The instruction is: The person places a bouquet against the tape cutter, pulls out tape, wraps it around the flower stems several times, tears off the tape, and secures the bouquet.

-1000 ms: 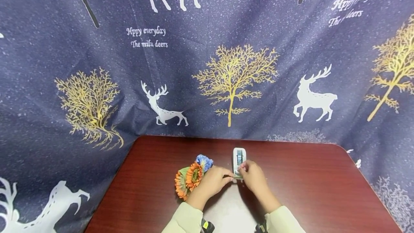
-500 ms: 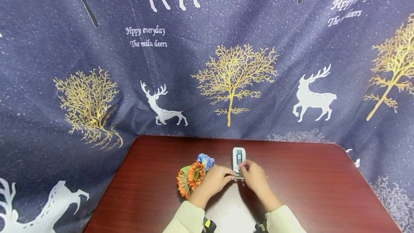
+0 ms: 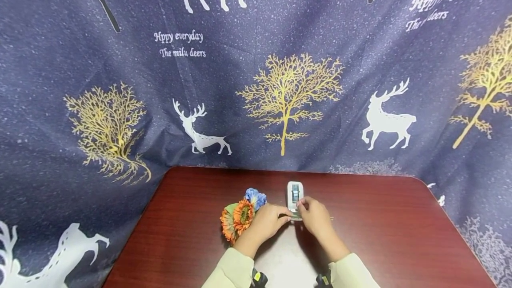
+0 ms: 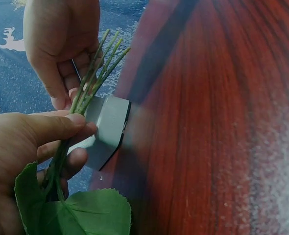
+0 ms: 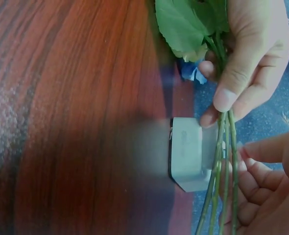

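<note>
My left hand [image 3: 267, 222] grips a bunch of thin green stems [image 4: 78, 104], the thumb laid over them and the fingers curled behind. My right hand [image 3: 317, 220] is just beside it, with thumb and forefinger brought together at the near end of a white tape dispenser [image 5: 186, 149]; I cannot tell whether they pinch a strip of tape. The stems cross in front of that end of the dispenser and pass on my side of my right fingers, and their cut ends poke out past my right hand.

On the other side of my left hand the stems lead to the flowers: orange blooms [image 3: 243, 215] with a blue one [image 3: 255, 197] just beyond them. A broad green leaf [image 4: 100, 210] with a toothed edge hangs from the stems close to my left palm. The dispenser sits lengthwise away from me, a bluish roll [image 3: 295, 194] in its middle.

All this is over a reddish-brown table [image 3: 372, 217] with rounded far corners and a pale glare between my forearms. My sleeves [image 3: 232, 266] are cream. Behind the table hangs a dark blue cloth [image 3: 320, 30] printed with white deer, gold trees and white lettering.
</note>
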`<state>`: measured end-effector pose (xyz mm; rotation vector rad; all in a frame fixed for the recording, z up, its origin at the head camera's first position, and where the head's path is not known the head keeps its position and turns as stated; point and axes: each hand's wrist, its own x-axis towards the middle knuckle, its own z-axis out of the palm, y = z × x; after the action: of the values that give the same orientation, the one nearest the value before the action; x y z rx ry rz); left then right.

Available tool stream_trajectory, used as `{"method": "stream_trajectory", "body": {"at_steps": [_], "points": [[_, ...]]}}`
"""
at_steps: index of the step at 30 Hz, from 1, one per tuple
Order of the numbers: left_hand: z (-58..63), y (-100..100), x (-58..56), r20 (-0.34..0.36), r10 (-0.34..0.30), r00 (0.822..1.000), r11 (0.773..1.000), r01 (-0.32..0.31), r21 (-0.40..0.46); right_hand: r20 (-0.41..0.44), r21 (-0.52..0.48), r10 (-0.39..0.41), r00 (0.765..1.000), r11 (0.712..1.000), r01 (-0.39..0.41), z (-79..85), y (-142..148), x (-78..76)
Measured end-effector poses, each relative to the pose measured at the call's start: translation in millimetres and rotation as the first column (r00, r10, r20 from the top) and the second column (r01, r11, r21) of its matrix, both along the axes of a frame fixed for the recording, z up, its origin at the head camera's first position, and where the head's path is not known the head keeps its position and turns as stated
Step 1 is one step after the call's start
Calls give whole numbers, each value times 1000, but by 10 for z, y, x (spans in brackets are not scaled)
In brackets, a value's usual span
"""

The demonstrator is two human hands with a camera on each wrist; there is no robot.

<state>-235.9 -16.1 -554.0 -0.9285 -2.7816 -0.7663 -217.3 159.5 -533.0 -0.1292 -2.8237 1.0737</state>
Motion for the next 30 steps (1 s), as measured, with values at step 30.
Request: {"method": "stream_trajectory", "body": {"at_steps": [30], "points": [[-3, 5, 21, -34, 10, 999, 1000, -10, -10, -19, -26, 22, 1000, 999, -22, 29, -19, 144]]}}
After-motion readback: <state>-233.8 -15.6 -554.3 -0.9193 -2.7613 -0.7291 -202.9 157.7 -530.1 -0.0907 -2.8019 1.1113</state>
